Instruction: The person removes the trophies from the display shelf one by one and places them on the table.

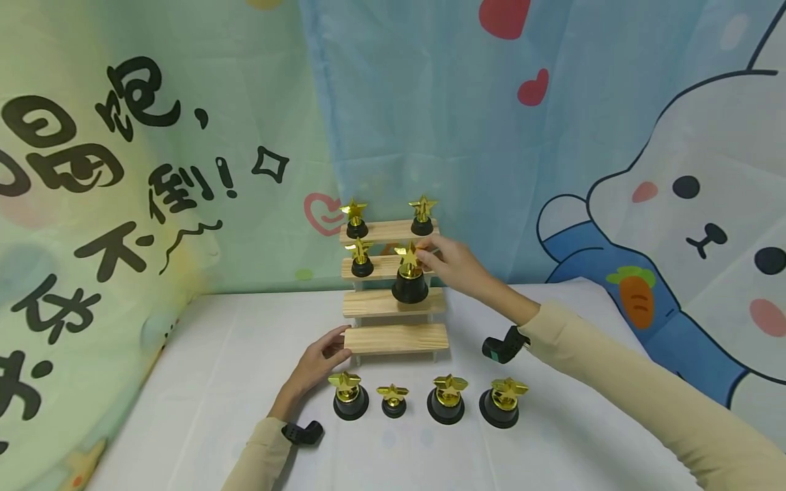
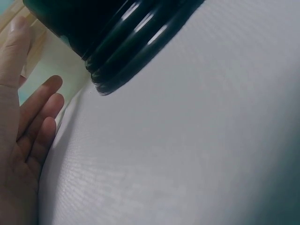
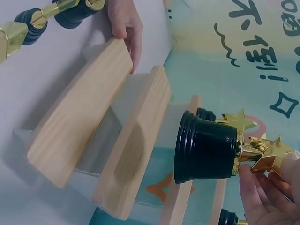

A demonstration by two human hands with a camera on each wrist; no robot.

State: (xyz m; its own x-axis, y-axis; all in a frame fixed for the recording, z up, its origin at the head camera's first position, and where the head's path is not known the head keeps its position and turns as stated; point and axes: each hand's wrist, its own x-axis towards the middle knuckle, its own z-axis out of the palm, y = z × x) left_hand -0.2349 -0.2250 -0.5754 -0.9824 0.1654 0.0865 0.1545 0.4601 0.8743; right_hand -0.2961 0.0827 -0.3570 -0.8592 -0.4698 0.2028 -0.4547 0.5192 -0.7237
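My right hand [image 1: 453, 262] pinches the gold star of a star trophy [image 1: 409, 288]. Its black base hangs over the upper-middle steps of a wooden tiered stand [image 1: 396, 339]; the right wrist view shows the base clear of the nearer boards. My left hand [image 1: 321, 361] rests at the left end of the lowest board, its fingers mostly straight. Smaller star trophies stand on the upper steps: one at the top left [image 1: 356, 228], one at the top right [image 1: 421, 225] and one on the left of the second step [image 1: 361, 264].
In front of the stand, a row of several star trophies [image 1: 446, 407] stands on the white tablecloth [image 1: 245, 354], the smallest trophy [image 1: 394, 406] among them. A printed cloth backdrop [image 1: 430, 102] hangs behind. Each wrist wears a black camera [image 1: 505, 345].
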